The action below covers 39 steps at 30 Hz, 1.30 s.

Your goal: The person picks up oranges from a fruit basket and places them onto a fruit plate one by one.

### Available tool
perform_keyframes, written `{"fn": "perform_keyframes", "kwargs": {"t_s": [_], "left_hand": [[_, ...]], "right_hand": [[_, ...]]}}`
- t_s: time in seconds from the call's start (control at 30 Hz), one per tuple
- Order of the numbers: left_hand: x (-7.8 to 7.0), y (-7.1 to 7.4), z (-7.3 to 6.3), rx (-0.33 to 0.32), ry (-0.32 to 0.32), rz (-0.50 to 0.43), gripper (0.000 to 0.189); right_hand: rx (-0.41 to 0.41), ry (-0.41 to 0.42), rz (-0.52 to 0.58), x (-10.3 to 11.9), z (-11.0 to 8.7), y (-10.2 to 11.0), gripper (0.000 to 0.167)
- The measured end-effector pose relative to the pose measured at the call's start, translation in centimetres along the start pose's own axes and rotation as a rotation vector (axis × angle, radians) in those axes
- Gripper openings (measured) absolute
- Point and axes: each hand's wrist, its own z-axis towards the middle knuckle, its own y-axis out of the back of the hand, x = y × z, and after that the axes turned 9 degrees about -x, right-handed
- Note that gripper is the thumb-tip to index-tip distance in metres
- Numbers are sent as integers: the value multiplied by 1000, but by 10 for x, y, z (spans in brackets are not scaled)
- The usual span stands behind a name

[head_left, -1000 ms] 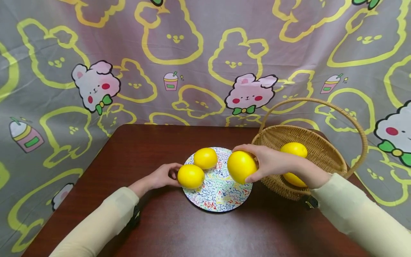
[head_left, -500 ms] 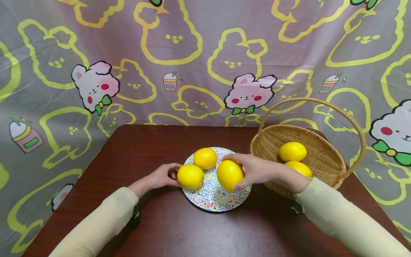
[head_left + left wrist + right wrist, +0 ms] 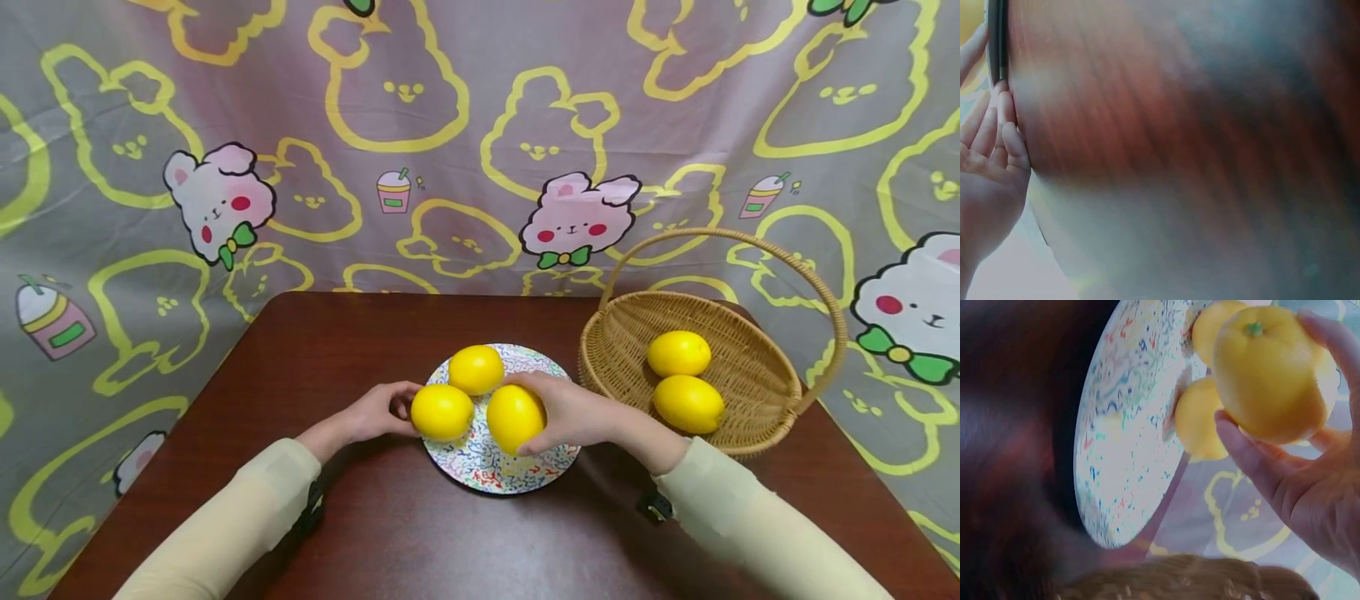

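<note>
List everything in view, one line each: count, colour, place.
Disc: 1, white with coloured squiggles, on the table
Table: 1, red-brown, beneath
Cloth: 1, greyish with printed figures, behind
Basket: 1, tan, right of the disc
Basket fruits: 2, yellow, inside the basket
Disc fruits: 2, yellow, disc's left side
Held fruit: 1, yellow, over the disc
Wrist devices: 2, black, below the cuffs
Sleeves: 2, cream, both arms
Left hand: 1, bare, disc's left edge
Right hand: 1, bare, gripping the held fruit

The plate (image 3: 480,475) is free in front, but two lemons (image 3: 442,412) (close together) block its left.
</note>
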Motion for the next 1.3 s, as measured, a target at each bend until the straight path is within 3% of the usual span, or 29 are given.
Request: {"fn": "perform_keyframes", "kwargs": {"t_s": [0.23,0.5,0.7,1.3], "left_hand": [[0,0,0,-3,-5,-2,65],[0,0,0,1,-2,5,66],[0,0,1,-4,-12,7,65],[1,0,1,3,8,8,65]], "right_hand": [[-78,-48,-60,-4,9,-18,86],[-103,-89,-57,-11,13,-26,87],[-100,-74,-48,-19,15,-31,85],[-56,-135,-13,-27,23,-37,85]]}}
